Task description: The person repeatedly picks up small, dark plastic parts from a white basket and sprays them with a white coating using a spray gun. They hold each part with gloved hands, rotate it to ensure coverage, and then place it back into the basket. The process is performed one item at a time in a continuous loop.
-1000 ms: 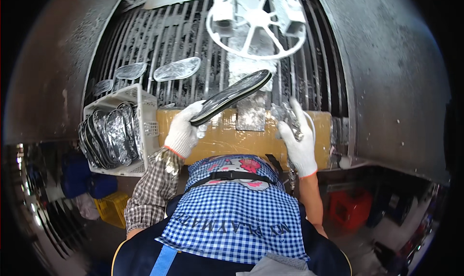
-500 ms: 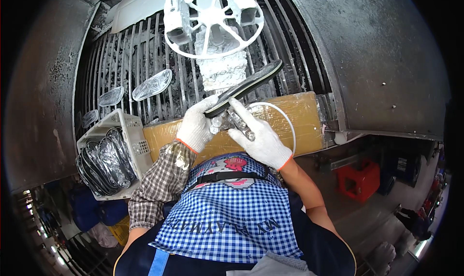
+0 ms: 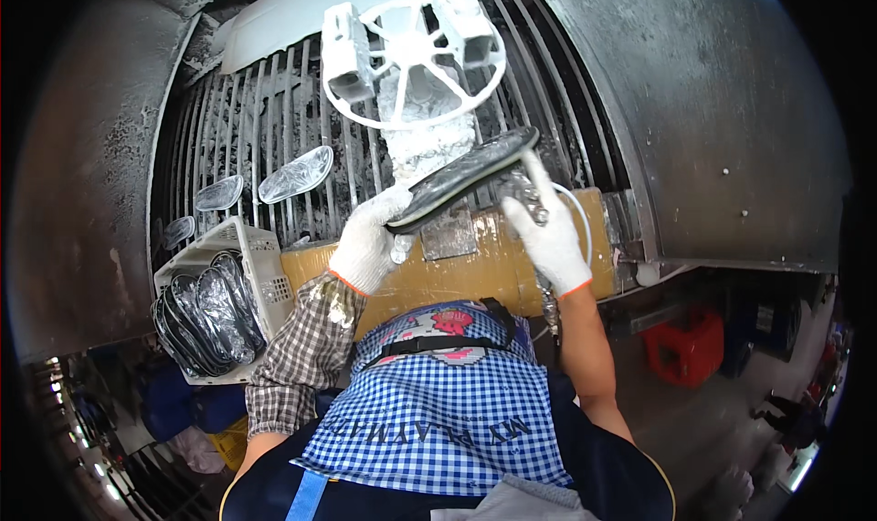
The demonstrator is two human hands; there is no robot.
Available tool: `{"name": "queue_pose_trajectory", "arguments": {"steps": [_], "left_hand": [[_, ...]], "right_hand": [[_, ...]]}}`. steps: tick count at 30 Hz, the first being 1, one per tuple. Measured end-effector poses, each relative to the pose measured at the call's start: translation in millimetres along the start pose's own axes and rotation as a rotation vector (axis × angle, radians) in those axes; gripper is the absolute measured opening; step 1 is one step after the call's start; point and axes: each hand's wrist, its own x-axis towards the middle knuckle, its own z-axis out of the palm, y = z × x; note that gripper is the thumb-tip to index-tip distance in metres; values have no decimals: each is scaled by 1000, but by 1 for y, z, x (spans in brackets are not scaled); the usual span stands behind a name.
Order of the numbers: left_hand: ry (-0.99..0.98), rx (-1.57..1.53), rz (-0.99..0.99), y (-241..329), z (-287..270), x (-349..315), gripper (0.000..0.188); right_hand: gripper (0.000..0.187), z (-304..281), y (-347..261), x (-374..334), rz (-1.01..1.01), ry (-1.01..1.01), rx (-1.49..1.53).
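Note:
My left hand point(image 3: 370, 238), in a white knit glove, is closed on the near left end of a dark shoe sole point(image 3: 468, 179). The sole has a pale line along its edge and slants up to the right. My right hand point(image 3: 554, 247), gloved the same way, is wrapped round a metallic spray gun point(image 3: 528, 195), partly hidden by the fingers. Its index finger stretches to the far right end of the sole. From the gun a pale hose point(image 3: 587, 224) curves away on the right.
A white-coated spoked wheel stand point(image 3: 408, 55) rises over a metal grate point(image 3: 290, 119). Film-covered oval pieces point(image 3: 297, 175) lie on the grate. A white crate point(image 3: 270, 263) of dark soles is at left. Taped cardboard point(image 3: 457, 284) covers the front edge; metal side walls point(image 3: 731, 137) flank it.
My right hand has moved right along the sole, from its middle to its far end. The sole has turned to show more of its upper face. My left hand keeps its grip.

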Motion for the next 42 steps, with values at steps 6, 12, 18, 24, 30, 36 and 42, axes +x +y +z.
{"name": "queue_pose_trajectory", "arguments": {"steps": [6,12,18,24,30,36,42], "left_hand": [[-70,405,272,73,52,-34,55],[128,503,674,159,87,-30,47],[117,616,721,254,69,31,39],[61,687,682,261,79,51,33],[60,724,568,259,84,60,32],[39,783,548,268,66,81,31],[201,1025,647,269,63,87,31]], "right_hand": [[83,-33,24,0,47,157,41],[78,-35,42,-5,15,195,125],[79,-30,37,-7,9,170,68],[78,-30,25,-15,2,183,25],[74,-30,11,-22,-32,241,-44],[75,-30,21,-18,-44,220,7],[70,-29,36,-15,-48,224,69]]}}
